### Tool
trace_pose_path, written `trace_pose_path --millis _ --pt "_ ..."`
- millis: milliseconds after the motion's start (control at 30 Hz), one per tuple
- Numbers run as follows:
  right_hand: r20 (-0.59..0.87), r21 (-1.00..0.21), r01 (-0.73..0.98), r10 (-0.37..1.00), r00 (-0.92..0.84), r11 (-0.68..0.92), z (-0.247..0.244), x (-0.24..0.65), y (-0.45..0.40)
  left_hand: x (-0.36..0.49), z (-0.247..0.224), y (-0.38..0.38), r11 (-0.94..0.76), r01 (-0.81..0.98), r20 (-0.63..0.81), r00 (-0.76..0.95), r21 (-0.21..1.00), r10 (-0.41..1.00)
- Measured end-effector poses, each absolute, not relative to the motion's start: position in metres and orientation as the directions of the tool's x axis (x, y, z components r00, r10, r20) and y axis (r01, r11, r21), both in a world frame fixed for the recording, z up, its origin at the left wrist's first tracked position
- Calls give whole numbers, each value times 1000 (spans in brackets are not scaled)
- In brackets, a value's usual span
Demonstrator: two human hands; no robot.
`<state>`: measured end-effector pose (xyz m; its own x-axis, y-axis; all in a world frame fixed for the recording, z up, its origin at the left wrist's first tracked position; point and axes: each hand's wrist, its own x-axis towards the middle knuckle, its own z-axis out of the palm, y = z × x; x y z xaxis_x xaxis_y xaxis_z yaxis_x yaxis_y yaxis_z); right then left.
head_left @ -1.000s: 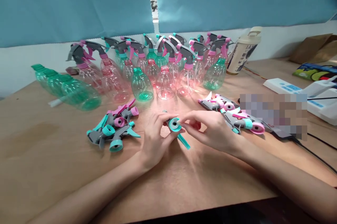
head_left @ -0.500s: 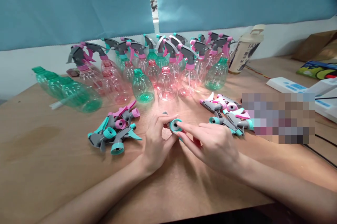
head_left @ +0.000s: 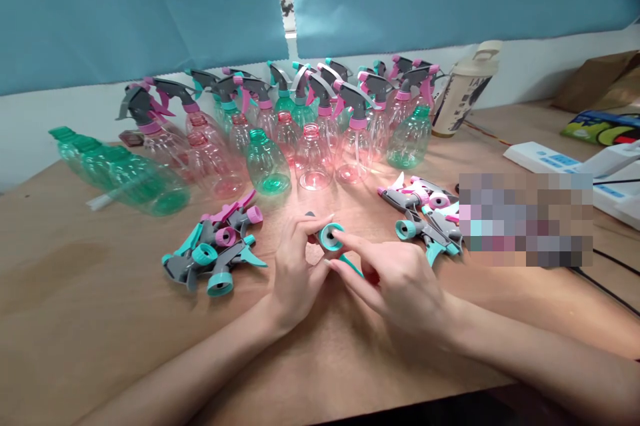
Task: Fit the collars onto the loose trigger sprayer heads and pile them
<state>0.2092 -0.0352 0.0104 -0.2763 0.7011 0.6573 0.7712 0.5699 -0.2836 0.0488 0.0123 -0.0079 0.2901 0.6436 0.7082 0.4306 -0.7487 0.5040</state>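
Between my two hands is a grey spray head with a teal collar point(head_left: 331, 237), its round opening turned up toward me. My left hand point(head_left: 295, 273) grips it from the left, fingers curled round its body. My right hand point(head_left: 400, 273) is at its right side; the index fingertip touches the inside of the collar and the thumb lies below it, near a teal trigger point(head_left: 351, 265). One pile of grey, pink and teal spray heads point(head_left: 220, 249) lies left of my hands, another pile point(head_left: 425, 213) to the right.
Clear pink and green bottles point(head_left: 315, 163) stand behind, several with spray heads on. Green bottles point(head_left: 120, 169) lie nested at the left. At the right are a tall cup point(head_left: 463, 93), a white power strip point(head_left: 545, 159), cables and a blurred patch.
The teal collar now faces me more fully, with more of the teal trigger showing below it. My right thumb has shifted slightly down and left. The whole view has moved a little.
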Motion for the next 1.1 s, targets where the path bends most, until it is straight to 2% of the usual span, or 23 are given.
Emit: trace_pose_path --millis 267,500,1100 --pt "688 -321 703 666 -287 635 10 214 -23 49 -5 11 -742 418 679 320 525 660" --pt "643 -370 633 680 -354 680 10 216 -16 50 -3 11 -727 402 642 347 557 683" --pt "658 -371 602 658 -367 707 10 218 -15 52 -1 10 -750 376 649 378 544 660"
